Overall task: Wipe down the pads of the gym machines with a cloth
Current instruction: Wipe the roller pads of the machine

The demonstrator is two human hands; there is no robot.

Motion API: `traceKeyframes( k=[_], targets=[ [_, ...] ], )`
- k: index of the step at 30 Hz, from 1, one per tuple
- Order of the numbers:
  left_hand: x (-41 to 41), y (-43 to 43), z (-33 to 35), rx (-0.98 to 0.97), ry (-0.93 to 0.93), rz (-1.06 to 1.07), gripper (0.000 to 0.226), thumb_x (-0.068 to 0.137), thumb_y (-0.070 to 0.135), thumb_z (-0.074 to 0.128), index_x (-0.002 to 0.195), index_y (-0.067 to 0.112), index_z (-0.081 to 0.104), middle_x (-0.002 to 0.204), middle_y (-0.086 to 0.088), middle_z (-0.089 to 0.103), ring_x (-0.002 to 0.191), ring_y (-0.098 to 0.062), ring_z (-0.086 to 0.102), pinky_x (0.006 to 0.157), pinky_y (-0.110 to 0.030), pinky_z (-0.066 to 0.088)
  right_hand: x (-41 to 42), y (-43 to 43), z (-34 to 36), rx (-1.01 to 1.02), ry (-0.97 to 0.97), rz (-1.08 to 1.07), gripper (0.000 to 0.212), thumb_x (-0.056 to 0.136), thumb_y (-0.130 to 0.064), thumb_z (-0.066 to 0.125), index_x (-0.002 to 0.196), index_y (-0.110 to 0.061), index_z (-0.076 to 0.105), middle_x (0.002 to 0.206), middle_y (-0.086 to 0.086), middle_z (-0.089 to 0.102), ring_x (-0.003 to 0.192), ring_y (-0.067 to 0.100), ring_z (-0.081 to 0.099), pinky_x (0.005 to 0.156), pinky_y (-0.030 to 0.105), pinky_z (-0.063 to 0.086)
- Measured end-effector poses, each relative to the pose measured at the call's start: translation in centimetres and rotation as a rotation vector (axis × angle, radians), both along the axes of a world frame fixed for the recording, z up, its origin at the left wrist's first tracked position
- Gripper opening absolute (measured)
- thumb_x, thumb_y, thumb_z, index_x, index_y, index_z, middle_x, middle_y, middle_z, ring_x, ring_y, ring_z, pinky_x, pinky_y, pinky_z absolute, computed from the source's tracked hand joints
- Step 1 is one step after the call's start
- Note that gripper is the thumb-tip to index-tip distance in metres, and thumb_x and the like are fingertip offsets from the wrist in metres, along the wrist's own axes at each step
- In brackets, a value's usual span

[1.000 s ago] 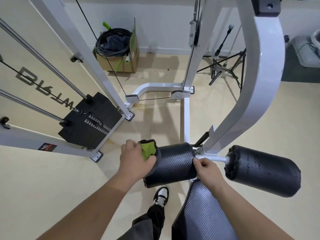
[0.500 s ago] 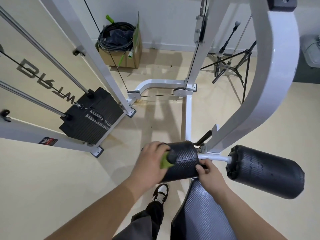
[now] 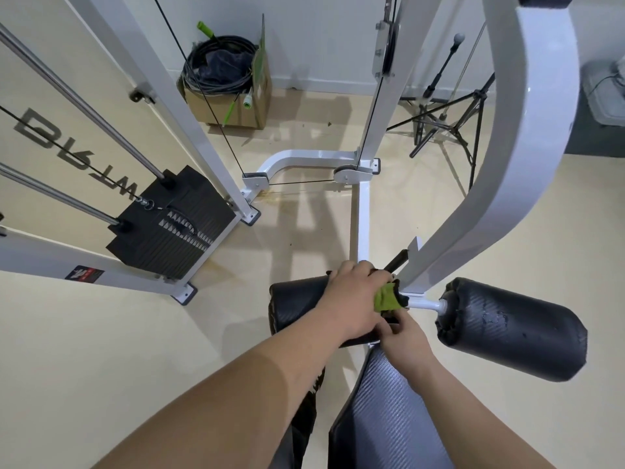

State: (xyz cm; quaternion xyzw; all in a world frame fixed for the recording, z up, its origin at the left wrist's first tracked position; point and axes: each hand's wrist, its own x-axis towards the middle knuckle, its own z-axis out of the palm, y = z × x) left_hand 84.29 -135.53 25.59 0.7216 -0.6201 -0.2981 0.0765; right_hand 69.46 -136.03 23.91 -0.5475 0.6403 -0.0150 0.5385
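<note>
Left hand sits on top of the left roller pad, at its inner end next to the axle. Fingers curled over the green cloth, clamping it against the pad. The cloth is bunched and sticks out past the fingertips toward the frame; most of it is hidden under the palm.

Right hand is just below the left, touching it. Its fingers are bent in at the same pad end, but the left hand covers the tips, so I can't tell if it grips anything.

Right roller pad is untouched, well apart from both hands, with a scuffed surface. Seat pad is under the right forearm.

Background: weight stack to the left, box of cables by the wall, tripod to the right.
</note>
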Motion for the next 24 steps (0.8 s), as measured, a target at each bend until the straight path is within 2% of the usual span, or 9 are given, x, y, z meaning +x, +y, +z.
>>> traceKeyframes(
  k=[2,5,9,13,16,19,22,24],
  targets=[
    [2.6,2.0,0.0,-0.033,-0.018,0.035,0.063,0.081,0.029,0.071,0.141,0.033,0.051,0.134,-0.002,0.051,0.122,-0.03,0.043,0.107,-0.044,0.037,-0.1,0.1,0.0,-0.002,-0.024,-0.014,0.014,0.1,-0.022,0.062,0.113,-0.02,0.064,0.103,0.001,0.074,0.101,0.02,0.068,0.086,0.033,0.047],
    [7.2,6.5,0.0,-0.053,-0.024,0.256,0.063,0.077,0.031,0.071,0.138,0.029,0.056,0.128,-0.003,0.057,0.115,-0.03,0.05,0.103,-0.04,0.042,-0.5,0.8,0.0,0.032,-0.075,-0.031,0.022,0.1,-0.021,0.062,0.122,-0.025,0.063,0.11,-0.002,0.073,0.106,0.015,0.068,0.092,0.031,0.046],
    [9.2,9.9,0.6,-0.058,-0.002,0.511,0.053,0.075,0.027,0.068,0.127,0.027,0.059,0.115,0.001,0.06,0.104,-0.024,0.054,0.095,-0.039,0.048,-0.4,0.2,0.3,0.085,-0.09,-0.095,0.021,0.096,-0.013,0.064,0.113,-0.024,0.066,0.112,-0.003,0.074,0.106,0.014,0.068,0.1,0.038,0.05],
    [6.1,11.0,0.8,-0.125,-0.086,0.455,0.05,0.076,0.026,0.072,0.124,0.026,0.06,0.114,0.003,0.059,0.1,-0.02,0.049,0.094,-0.035,0.047,1.3,-1.7,1.0,0.061,-0.102,-0.115,0.035,0.094,-0.028,0.068,0.128,-0.025,0.063,0.124,-0.007,0.068,0.114,0.019,0.065,0.105,0.04,0.05],
    [7.5,10.9,1.6,-0.091,0.016,0.529,0.049,0.076,0.027,0.071,0.124,0.03,0.06,0.113,0.006,0.061,0.103,-0.018,0.051,0.092,-0.032,0.046,1.8,-1.8,0.5,-0.018,-0.049,-0.059,0.03,0.095,-0.028,0.067,0.124,-0.02,0.072,0.118,-0.006,0.074,0.113,0.018,0.067,0.107,0.043,0.05],
    [9.1,9.3,1.5,-0.138,0.089,0.672,0.044,0.077,0.031,0.066,0.121,0.028,0.059,0.107,0.006,0.061,0.103,-0.019,0.054,0.092,-0.038,0.05,1.1,-1.5,-0.3,-0.016,-0.082,-0.122,0.023,0.093,-0.022,0.071,0.116,-0.018,0.075,0.111,-0.006,0.077,0.107,0.015,0.07,0.103,0.04,0.052],
    [6.4,6.8,0.8,0.017,-0.048,0.571,0.05,0.083,0.039,0.059,0.131,0.027,0.053,0.122,0.001,0.057,0.113,-0.025,0.05,0.098,-0.043,0.043,0.4,-1.0,-0.6,0.036,-0.176,-0.208,0.019,0.093,-0.01,0.072,0.111,-0.013,0.077,0.104,-0.004,0.079,0.099,0.014,0.073,0.09,0.028,0.055],
    [3.3,5.0,0.3,0.077,-0.167,0.475,0.057,0.087,0.04,0.059,0.141,0.032,0.044,0.133,0.0,0.048,0.122,-0.028,0.043,0.099,-0.044,0.035,0.2,-0.7,-0.9,0.033,-0.195,-0.227,0.02,0.093,-0.007,0.072,0.111,-0.011,0.078,0.103,-0.002,0.079,0.097,0.014,0.073,0.089,0.027,0.054]
  ],
)
